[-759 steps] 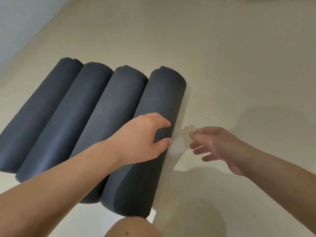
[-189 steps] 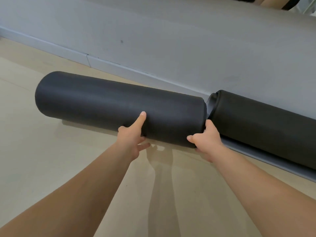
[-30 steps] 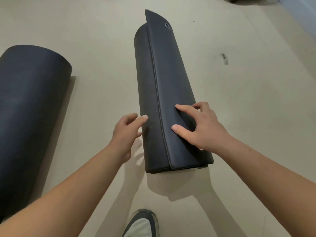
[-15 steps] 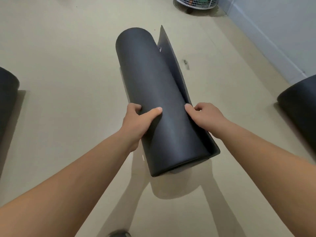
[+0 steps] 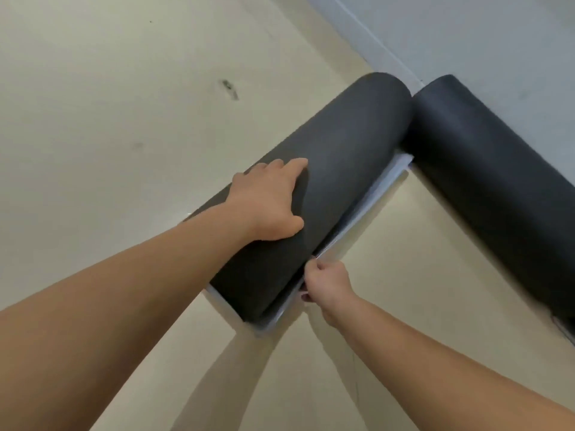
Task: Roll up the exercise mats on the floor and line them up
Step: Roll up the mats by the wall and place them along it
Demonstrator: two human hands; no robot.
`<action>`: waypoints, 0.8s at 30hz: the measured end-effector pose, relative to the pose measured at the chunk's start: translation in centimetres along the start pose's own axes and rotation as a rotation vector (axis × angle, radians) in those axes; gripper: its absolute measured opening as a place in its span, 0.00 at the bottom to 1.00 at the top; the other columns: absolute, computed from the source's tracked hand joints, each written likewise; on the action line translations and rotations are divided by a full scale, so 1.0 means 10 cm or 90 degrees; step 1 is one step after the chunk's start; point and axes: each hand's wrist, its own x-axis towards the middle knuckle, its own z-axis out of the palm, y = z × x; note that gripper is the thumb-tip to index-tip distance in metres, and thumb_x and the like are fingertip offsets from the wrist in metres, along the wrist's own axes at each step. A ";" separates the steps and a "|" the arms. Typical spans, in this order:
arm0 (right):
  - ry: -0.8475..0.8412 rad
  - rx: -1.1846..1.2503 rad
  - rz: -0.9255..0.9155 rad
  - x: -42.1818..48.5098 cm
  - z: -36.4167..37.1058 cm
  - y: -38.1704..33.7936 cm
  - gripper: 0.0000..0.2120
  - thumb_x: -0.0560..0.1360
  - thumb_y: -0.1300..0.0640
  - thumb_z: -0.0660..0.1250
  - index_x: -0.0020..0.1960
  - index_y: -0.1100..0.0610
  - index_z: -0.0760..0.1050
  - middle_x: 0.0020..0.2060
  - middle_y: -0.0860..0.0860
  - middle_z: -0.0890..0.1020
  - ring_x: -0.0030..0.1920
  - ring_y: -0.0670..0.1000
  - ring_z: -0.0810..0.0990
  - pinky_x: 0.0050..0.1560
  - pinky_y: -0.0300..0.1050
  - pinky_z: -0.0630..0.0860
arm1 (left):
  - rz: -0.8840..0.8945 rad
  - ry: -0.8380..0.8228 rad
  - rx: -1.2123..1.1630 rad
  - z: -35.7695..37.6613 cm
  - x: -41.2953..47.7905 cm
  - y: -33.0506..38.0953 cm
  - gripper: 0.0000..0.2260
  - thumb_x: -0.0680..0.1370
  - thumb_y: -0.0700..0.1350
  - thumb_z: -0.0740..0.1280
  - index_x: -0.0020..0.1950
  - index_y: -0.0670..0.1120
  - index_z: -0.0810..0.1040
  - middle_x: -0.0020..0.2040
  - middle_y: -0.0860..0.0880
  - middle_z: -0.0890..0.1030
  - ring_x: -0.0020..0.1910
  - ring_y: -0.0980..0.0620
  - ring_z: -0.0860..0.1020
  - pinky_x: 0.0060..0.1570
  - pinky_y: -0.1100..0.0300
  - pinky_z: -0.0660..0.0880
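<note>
Kneeling or bending over a pale floor point(image 5: 109, 104), you work on a dark rolled mat point(image 5: 326, 188) that lies at an angle, its far end touching the near end of a second rolled mat point(image 5: 485, 188) set along the grey wall point(image 5: 466, 35). Your left hand point(image 5: 267, 206) lies flat and spread on top of the first roll, pressing rather than gripping. Your right hand point(image 5: 326, 284), on the side of that roll facing the second mat, is closed in a narrow pinch on the pale loose edge point(image 5: 373, 194) peeking from under it. Both visible mats look rolled; what seems left is tucking this edge and swinging the roll into line with the one at the wall. Other mats are out of view.
</note>
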 end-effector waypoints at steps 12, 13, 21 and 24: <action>-0.475 -0.555 -0.041 -0.63 -0.18 -0.38 0.34 0.81 0.39 0.68 0.81 0.54 0.66 0.61 0.54 0.83 0.48 0.54 0.88 0.48 0.50 0.86 | 0.116 -0.128 0.172 0.14 -0.18 -0.05 0.53 0.71 0.56 0.77 0.84 0.69 0.43 0.86 0.43 0.42 0.85 0.40 0.40 0.83 0.42 0.41; -0.514 -0.586 -0.078 -0.70 -0.40 -0.63 0.29 0.81 0.41 0.69 0.78 0.54 0.72 0.59 0.54 0.85 0.47 0.55 0.89 0.47 0.50 0.86 | 0.117 -0.121 0.178 0.16 -0.21 -0.06 0.53 0.71 0.57 0.77 0.83 0.69 0.42 0.86 0.42 0.42 0.85 0.40 0.39 0.83 0.41 0.40; -0.087 -0.865 -0.313 -0.24 -1.45 -1.36 0.66 0.58 0.35 0.86 0.85 0.39 0.49 0.83 0.50 0.60 0.81 0.57 0.61 0.77 0.61 0.65 | 0.120 0.015 0.078 0.20 -0.58 -0.13 0.44 0.75 0.63 0.74 0.86 0.59 0.56 0.87 0.46 0.51 0.86 0.45 0.47 0.84 0.49 0.45; -0.113 -0.850 -0.319 -0.11 -1.46 -1.33 0.71 0.49 0.29 0.85 0.83 0.37 0.50 0.75 0.47 0.67 0.75 0.57 0.68 0.71 0.61 0.72 | -0.162 0.155 -0.088 0.11 -0.68 -0.34 0.35 0.74 0.68 0.69 0.76 0.52 0.71 0.76 0.44 0.71 0.77 0.39 0.67 0.75 0.43 0.67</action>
